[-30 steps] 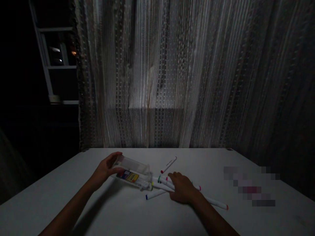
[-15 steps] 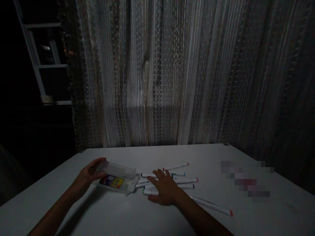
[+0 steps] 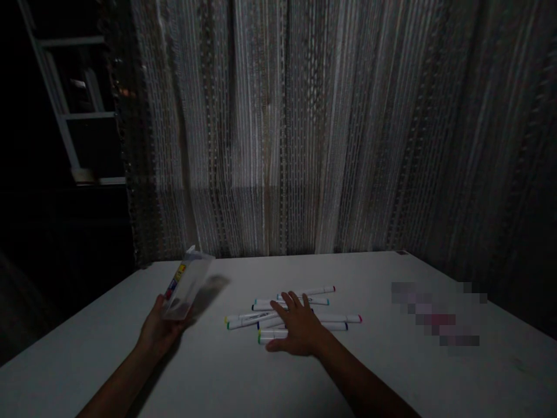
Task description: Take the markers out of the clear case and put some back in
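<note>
In a dim room, a pale desk [image 3: 261,377] fills the lower part of the view. At far left a white shelf frame [image 3: 65,116] stands in darkness. From there rightward a striped sheer curtain [image 3: 304,145] hangs behind the desk's far edge.

The left edge of the desk runs diagonally up to the far left corner. The far edge lies level under the curtain, and the right edge slopes down toward the lower right. Bare surface lies open left of, between and in front of both forearms. A wide stretch also lies between the centre and the right edge, broken only by a blurred patch that cannot be made out.

The left hand [image 3: 161,331], near the left edge, grips the lower end of a clear plastic case [image 3: 187,284] between thumb and curled fingers. The case tilts up and away, off the desk, with a coloured label along one side.

To its right, white markers [image 3: 248,318] with coloured ends lie in a loose pile at the centre of the desk, mostly lengthwise left to right. The right hand [image 3: 298,325] rests palm down on the pile with its fingers spread. Its forearm enters from the lower right.
</note>
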`<move>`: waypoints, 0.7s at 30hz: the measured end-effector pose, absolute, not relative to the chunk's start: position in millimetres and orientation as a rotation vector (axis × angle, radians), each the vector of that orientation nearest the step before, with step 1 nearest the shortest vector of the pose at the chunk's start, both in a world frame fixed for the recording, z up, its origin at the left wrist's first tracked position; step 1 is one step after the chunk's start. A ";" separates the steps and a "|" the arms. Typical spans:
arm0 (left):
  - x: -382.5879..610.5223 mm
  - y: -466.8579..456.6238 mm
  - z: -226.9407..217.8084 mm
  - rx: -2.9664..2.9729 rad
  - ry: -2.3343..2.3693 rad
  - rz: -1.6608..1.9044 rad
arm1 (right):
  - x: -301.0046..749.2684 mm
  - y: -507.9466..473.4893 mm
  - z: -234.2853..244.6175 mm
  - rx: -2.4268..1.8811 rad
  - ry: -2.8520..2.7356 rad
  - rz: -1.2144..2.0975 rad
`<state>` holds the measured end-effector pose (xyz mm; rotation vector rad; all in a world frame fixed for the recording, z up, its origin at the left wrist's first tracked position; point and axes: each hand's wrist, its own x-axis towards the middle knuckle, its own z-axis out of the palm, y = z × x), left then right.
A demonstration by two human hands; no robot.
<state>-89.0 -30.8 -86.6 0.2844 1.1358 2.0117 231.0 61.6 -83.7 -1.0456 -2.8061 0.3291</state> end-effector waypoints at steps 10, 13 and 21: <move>-50.3 10.6 -96.7 0.561 1.056 1.796 | 234.1 64.5 -83.4 -1.109 -2.780 0.334; -51.7 21.7 -102.4 0.816 1.133 1.752 | 234.3 64.2 -84.1 -1.108 -2.766 0.341; -47.7 51.1 -120.6 1.111 1.374 1.649 | 236.3 66.0 -86.8 -1.080 -2.772 0.354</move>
